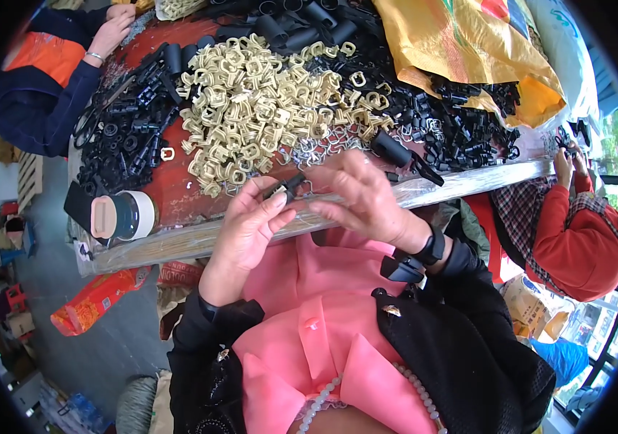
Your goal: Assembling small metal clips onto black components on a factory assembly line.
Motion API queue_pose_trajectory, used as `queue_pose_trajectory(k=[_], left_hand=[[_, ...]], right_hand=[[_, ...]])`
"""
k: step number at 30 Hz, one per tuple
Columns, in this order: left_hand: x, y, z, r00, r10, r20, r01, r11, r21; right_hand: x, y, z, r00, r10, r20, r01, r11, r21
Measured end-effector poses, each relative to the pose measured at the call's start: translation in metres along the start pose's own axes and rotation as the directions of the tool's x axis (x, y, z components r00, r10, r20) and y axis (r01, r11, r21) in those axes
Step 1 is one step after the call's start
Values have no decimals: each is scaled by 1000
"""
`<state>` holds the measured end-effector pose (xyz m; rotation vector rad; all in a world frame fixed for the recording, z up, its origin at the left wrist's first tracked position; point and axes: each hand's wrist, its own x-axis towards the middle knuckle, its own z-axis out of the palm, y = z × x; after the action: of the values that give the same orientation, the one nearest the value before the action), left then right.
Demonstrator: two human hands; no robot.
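Black pc (294,186) is sitting pinched in fingers of L hand (250,223); R hand (365,201) is hovering beside w/ fingers apart; cream buckles (240,101) are covering table (173,194) ctr.

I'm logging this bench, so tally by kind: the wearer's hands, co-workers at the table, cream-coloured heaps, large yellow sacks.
Hands: 2 (left hand, right hand)
Co-workers: 2 (person in navy and orange, person in red)
Cream-coloured heap: 1, pieces overlap too much to count
Yellow sack: 1
Total: 6

Held black piece (294,184), plastic-looking; cream buckles (240,108), smooth, plastic-looking; wire loops (321,147), shiny metal; yellow sack (461,47), glossy, creased; table-edge wrap (468,177), glossy film.
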<state>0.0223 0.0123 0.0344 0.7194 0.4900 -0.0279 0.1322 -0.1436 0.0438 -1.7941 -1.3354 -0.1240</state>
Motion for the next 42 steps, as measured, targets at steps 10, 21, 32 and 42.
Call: queue_pose_trajectory(k=[10, 21, 32, 42], left_hand=[[-7, -6, 0, 991, -40, 125, 43, 999, -18], [-12, -8, 9, 999, 14, 45, -16, 999, 47], [-9, -16, 3, 996, 35, 81, -38, 999, 32], [-13, -22, 6, 985, 149, 87, -167, 950, 262]], right_hand=[[-9, -7, 12, 998, 22, 60, -29, 992, 126], [-20, -15, 14, 982, 183, 44, -189, 954, 232], [-25, -16, 23, 819, 477, 317, -573, 662, 483], [-29, -21, 22, 818, 488, 306, -573, 643, 508]])
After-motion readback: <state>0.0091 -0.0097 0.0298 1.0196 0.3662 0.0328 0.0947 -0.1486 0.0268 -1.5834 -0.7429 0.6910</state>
